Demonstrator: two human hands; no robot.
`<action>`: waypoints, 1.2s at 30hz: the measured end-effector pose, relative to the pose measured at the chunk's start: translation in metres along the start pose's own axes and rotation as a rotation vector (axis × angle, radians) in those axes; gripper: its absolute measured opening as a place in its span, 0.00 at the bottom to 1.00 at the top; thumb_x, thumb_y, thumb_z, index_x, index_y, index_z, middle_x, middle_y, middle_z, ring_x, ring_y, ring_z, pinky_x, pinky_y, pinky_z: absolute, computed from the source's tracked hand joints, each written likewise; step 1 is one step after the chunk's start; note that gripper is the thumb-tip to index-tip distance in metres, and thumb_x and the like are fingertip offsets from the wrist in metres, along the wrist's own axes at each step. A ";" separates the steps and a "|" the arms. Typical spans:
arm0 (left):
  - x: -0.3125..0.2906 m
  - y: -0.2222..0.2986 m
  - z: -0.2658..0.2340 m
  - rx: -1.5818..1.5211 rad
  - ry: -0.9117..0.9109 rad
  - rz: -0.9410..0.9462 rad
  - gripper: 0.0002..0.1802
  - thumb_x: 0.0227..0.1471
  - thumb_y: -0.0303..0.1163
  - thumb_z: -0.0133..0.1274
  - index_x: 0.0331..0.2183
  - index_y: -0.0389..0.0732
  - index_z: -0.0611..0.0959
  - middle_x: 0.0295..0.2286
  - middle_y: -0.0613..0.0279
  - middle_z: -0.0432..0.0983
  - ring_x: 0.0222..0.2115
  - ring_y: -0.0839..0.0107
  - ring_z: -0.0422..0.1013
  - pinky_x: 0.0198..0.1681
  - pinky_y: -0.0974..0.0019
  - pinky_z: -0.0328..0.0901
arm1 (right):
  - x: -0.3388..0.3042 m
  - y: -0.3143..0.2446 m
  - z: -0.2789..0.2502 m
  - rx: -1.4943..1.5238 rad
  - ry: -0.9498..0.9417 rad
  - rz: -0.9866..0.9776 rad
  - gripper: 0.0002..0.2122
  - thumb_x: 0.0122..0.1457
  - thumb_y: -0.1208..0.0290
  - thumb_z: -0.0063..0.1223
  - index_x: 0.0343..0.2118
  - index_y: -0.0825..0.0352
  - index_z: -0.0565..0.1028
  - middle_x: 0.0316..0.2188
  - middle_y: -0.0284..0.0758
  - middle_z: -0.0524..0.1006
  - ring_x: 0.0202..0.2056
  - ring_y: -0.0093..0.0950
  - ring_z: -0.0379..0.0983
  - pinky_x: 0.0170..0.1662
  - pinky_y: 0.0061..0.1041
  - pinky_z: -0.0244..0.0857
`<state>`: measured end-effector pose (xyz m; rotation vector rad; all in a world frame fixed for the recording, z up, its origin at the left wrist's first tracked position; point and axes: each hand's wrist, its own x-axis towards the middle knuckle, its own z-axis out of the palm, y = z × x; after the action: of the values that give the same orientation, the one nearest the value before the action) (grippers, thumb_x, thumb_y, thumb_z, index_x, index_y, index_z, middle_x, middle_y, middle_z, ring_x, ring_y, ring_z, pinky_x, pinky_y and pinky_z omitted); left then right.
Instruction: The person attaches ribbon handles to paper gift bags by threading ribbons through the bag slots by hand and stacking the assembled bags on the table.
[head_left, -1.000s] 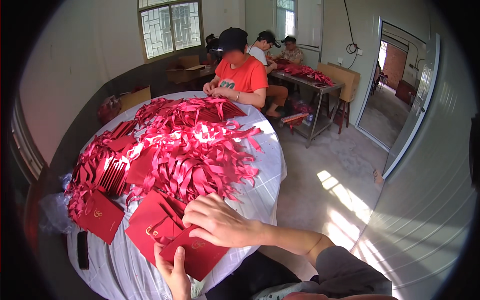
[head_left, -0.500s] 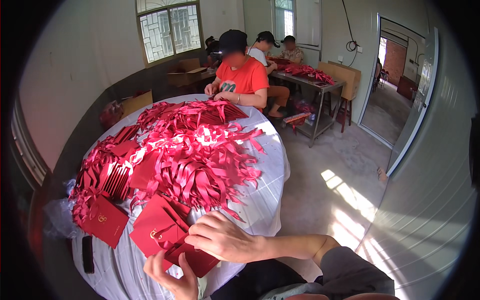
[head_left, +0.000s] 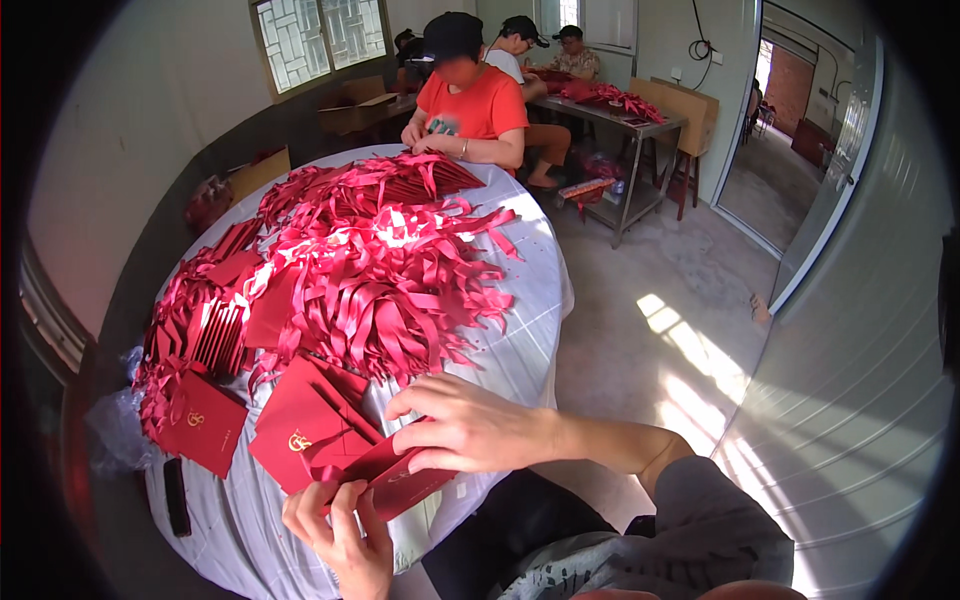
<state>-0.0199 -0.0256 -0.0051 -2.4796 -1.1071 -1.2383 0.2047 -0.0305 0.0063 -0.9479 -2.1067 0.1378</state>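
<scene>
A flat red paper envelope (head_left: pixel 408 488) with a small gold emblem is tilted up between my hands at the table's near edge. My left hand (head_left: pixel 345 530) closes its fingers on the envelope's left end, where a red ribbon (head_left: pixel 322 472) shows. My right hand (head_left: pixel 475 428) grips the upper right edge, fingers bent over it. Just beyond lie more red envelopes (head_left: pixel 305 415), overlapping, with a gold emblem on the top one. Another envelope (head_left: pixel 203 425) lies farther left.
A big heap of red ribbons (head_left: pixel 370 290) and stacked envelopes covers much of the round table with its white cloth (head_left: pixel 535 330). A black phone-like object (head_left: pixel 176 497) and clear plastic (head_left: pixel 118 430) are at the left. A person in red (head_left: pixel 490 110) works across; others sit behind.
The envelope between my hands has been lifted and tilted up. My left fingers have closed on its left end; my right hand has risen with its edge. The view has shifted slightly.
</scene>
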 end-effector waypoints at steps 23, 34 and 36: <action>0.024 0.002 -0.017 0.082 -0.134 -0.035 0.09 0.44 0.28 0.62 0.33 0.46 0.83 0.29 0.67 0.79 0.33 0.62 0.68 0.42 0.60 0.60 | 0.029 0.035 -0.042 0.348 -0.170 -0.003 0.07 0.56 0.75 0.55 0.36 0.71 0.77 0.30 0.39 0.76 0.32 0.34 0.75 0.34 0.29 0.67; 0.024 -0.002 -0.038 0.038 -0.327 0.126 0.06 0.47 0.25 0.58 0.32 0.41 0.83 0.30 0.59 0.77 0.40 0.53 0.68 0.47 0.53 0.62 | 0.039 0.038 -0.044 0.760 -0.419 0.371 0.05 0.57 0.75 0.55 0.34 0.68 0.79 0.26 0.31 0.80 0.20 0.16 0.71 0.23 0.16 0.64; 0.020 -0.006 -0.039 -0.039 -0.355 0.124 0.07 0.48 0.25 0.57 0.34 0.39 0.82 0.30 0.57 0.77 0.38 0.53 0.70 0.47 0.54 0.62 | 0.037 0.056 -0.035 0.844 -0.378 0.418 0.06 0.57 0.75 0.55 0.35 0.69 0.78 0.25 0.31 0.79 0.18 0.14 0.70 0.22 0.14 0.63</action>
<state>-0.0411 -0.0270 0.0337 -2.8232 -0.9853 -0.8141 0.2476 0.0264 0.0316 -0.8381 -1.8319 1.3866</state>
